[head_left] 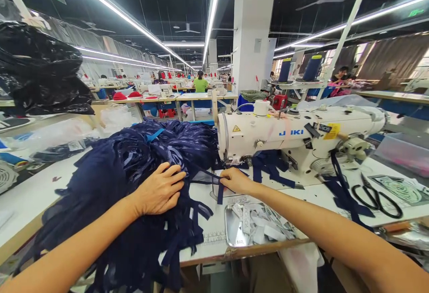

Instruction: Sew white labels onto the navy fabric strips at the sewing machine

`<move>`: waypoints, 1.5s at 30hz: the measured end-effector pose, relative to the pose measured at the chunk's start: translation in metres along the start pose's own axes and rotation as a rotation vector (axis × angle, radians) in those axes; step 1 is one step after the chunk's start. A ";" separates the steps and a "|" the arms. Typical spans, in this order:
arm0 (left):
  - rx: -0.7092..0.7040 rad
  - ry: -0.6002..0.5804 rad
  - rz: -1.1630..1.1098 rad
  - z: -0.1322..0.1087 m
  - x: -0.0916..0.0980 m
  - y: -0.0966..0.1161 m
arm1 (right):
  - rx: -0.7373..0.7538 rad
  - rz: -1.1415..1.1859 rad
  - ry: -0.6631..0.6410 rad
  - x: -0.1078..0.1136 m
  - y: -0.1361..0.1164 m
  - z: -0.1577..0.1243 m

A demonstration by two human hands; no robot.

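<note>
My left hand [161,189] lies on a large heap of navy fabric strips [110,163], its fingers stretched out over them. Near the needle end of a white sewing machine [248,132], my right hand [236,180] pinches a narrow navy strap [220,192] between thumb and fingers. The strap's short end hangs down, and another stretch leads left toward the heap. Just in front of my right hand sits a metal tray [230,232] holding many small white labels [261,221]. The presser foot area is partly hidden behind the machine head.
Black-handled scissors [377,197] lie on the right of the table, beside loose navy strips [345,194]. A clear plastic bin [402,154] stands behind them. Navy thread cones [311,69] rise behind the machine. A black plastic bag [40,69] hangs at left. People work farther back.
</note>
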State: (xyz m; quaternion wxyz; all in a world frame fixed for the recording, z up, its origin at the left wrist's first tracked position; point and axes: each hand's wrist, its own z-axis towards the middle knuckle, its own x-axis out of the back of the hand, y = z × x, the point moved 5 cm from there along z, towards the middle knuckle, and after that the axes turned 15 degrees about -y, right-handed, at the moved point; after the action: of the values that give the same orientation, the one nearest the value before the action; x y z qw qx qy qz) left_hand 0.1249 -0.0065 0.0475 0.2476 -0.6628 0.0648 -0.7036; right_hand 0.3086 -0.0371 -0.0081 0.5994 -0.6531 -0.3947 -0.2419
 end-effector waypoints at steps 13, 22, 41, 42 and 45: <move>0.233 -0.293 -0.536 0.105 -0.018 0.060 | 0.130 -0.044 0.067 0.028 0.029 -0.050; 0.403 -0.125 -1.035 0.115 -0.077 0.056 | 0.337 -0.534 -0.186 -0.002 0.020 -0.050; 0.462 0.219 -1.602 0.082 -0.063 0.039 | 0.145 0.889 0.328 0.002 0.051 -0.045; 0.463 0.239 -1.618 0.081 -0.061 0.040 | 0.137 1.047 0.343 -0.004 0.046 -0.044; 0.478 0.256 -1.694 0.080 -0.057 0.042 | 0.139 1.281 0.413 -0.016 0.025 -0.037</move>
State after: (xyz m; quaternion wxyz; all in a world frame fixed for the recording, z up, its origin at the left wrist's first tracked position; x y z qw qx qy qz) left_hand 0.2134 0.0005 -0.0129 -0.2335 -0.3349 -0.5688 -0.7140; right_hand 0.3259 -0.0757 -0.0293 0.7280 -0.6586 0.1781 0.0672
